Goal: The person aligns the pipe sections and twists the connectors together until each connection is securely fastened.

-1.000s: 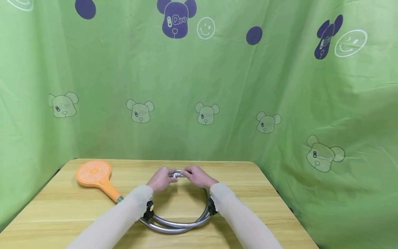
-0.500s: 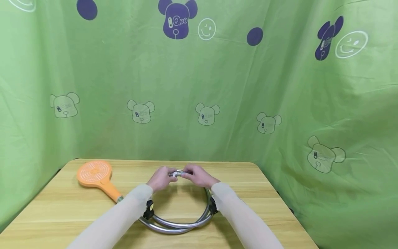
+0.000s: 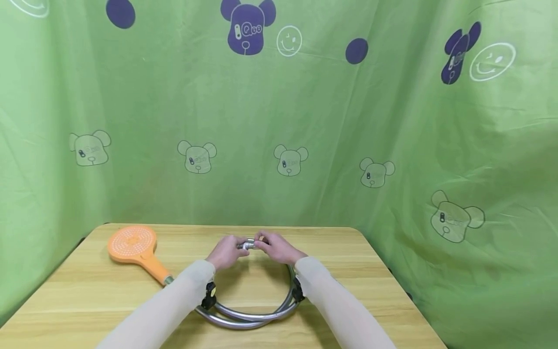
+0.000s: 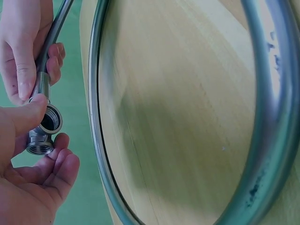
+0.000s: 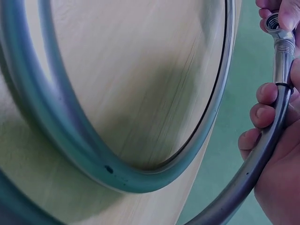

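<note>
My left hand [image 3: 224, 253] pinches a small chrome tee fitting [image 4: 39, 138] between thumb and fingers. Two of its threaded openings show in the left wrist view, one facing that camera. The metal end nut [image 5: 282, 68] of a silver shower hose [image 3: 250, 317] meets the fitting's other end, with a bit of thread visible between them. Fingers of my right hand [image 3: 279, 248] curl round the hose just behind this nut. Both hands are close together over the far middle of the table. The hose's other end joins an orange shower head [image 3: 132, 241] lying at the left.
Loops of the hose lie on the wooden table [image 3: 348, 291] between my forearms, crossing near the front. Green curtain [image 3: 331, 121] with bear prints hangs behind the table and at both sides. A black wrist camera [image 3: 209, 295] sits close to the hose.
The fingers of my right hand shift slightly about the hose end, first to the right and then back left. My left hand stays in place on the tee fitting.
</note>
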Demonstrator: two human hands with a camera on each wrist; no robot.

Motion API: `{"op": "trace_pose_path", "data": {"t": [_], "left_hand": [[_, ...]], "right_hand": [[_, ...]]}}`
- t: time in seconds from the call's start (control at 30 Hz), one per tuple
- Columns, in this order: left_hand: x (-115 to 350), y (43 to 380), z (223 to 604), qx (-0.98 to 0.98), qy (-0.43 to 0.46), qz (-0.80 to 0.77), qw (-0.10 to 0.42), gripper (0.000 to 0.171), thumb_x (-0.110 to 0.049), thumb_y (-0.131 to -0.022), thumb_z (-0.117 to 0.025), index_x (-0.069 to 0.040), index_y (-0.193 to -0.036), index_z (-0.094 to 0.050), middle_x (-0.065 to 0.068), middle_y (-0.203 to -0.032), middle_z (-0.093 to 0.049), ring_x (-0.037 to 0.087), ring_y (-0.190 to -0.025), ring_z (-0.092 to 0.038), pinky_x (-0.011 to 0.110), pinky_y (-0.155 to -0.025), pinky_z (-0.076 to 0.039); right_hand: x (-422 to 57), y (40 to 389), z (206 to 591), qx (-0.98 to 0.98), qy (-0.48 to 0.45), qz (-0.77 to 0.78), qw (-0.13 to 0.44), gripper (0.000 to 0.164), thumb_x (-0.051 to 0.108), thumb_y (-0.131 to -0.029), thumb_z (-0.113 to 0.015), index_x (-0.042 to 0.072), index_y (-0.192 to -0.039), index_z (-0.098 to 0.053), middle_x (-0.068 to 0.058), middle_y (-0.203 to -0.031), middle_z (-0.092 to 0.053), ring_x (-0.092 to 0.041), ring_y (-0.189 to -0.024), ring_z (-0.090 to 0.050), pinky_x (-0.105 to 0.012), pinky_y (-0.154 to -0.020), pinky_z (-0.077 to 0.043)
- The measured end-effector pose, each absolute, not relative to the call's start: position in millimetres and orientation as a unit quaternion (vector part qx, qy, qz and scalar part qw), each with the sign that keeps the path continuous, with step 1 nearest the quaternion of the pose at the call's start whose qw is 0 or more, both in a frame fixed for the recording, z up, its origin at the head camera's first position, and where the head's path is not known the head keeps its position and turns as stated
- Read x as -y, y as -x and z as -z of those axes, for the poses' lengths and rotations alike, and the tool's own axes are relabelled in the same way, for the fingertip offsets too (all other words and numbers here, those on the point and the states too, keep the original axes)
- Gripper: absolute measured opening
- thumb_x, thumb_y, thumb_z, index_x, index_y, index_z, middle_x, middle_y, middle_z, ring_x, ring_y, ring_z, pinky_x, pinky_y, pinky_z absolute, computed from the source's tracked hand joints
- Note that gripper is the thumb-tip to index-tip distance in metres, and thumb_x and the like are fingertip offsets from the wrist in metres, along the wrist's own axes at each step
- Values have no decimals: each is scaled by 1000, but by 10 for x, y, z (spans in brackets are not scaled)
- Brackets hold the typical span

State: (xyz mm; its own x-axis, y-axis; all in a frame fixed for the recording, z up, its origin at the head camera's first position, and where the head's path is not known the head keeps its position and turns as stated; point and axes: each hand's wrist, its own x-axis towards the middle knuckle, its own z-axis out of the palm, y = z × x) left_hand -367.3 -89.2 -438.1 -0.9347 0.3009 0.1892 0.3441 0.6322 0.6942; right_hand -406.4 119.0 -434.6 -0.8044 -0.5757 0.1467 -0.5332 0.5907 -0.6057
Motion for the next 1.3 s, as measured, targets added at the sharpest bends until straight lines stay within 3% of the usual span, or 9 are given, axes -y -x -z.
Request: {"op": "trace_pose_path", "data": {"t": [0.1, 0.27, 0.37, 0.47, 0.6, 0.8, 1.07, 1.3], "left_hand": [[891, 3671, 4383, 902, 177, 392, 27, 31, -15, -91, -73, -7, -121, -72, 2, -85, -67, 12, -61, -46, 25, -55, -42], [887, 3674, 4427, 903, 183, 388, 24, 38, -18, -91, -73, -10, -129, -69, 2, -90, -69, 10, -56, -40, 24, -50, -39], [890, 3671, 4447, 902, 185, 389, 24, 40, -19, -91, -73, -11, -130, -68, 2, -91, -70, 10, -56, -39, 24, -50, -38], [901, 3662, 4435, 900, 185, 394, 20, 38, -16, -92, -72, -9, -129, -68, 4, -89, -70, 12, -59, -43, 26, -53, -41], [908, 3648, 4399, 899, 178, 399, 19, 33, -12, -92, -71, -8, -125, -70, 5, -85, -68, 14, -63, -48, 28, -57, -43], [909, 3634, 4356, 900, 174, 400, 18, 26, -12, -92, -71, -9, -118, -72, 2, -84, -67, 14, -65, -48, 28, -59, -43], [920, 3623, 4327, 900, 174, 400, 15, 26, -14, -93, -71, -10, -118, -72, 1, -85, -67, 14, -65, -48, 28, -59, -42], [918, 3630, 4342, 899, 178, 400, 20, 24, -12, -92, -73, -10, -115, -73, 0, -84, -67, 14, -66, -50, 28, -60, -43]], "right_hand": [[-1177, 4051, 4343, -890, 304, 339, 32, 17, 29, -105, -55, 14, -100, -60, 4, -73, -49, -10, -63, -44, -23, -55, -40], [-1161, 4047, 4352, -896, 295, 330, 32, 29, 29, -106, -51, 6, -96, -65, 5, -71, -49, -10, -61, -42, -23, -54, -38], [-1157, 4034, 4352, -897, 291, 331, 40, 33, 34, -105, -52, 7, -97, -69, 1, -71, -53, -10, -62, -43, -25, -56, -39], [-1161, 4028, 4353, -892, 294, 338, 54, 25, 34, -101, -61, 11, -97, -71, -1, -77, -59, -10, -67, -48, -26, -61, -44], [-1167, 4035, 4337, -888, 303, 341, 65, 14, 20, -95, -69, 10, -105, -69, 0, -83, -62, -11, -71, -52, -26, -63, -47], [-1174, 4052, 4344, -888, 303, 341, 52, 15, 15, -95, -70, 11, -104, -58, -1, -83, -59, -12, -71, -51, -26, -63, -47], [-1192, 4077, 4330, -885, 323, 331, 49, 8, 22, -98, -66, 16, -103, -66, 1, -87, -62, -12, -77, -54, -28, -67, -49], [-1203, 4085, 4303, -887, 341, 305, 61, 30, 32, -104, -55, 10, -114, -73, -20, -99, -69, -9, -73, -50, -26, -67, -46]]}}
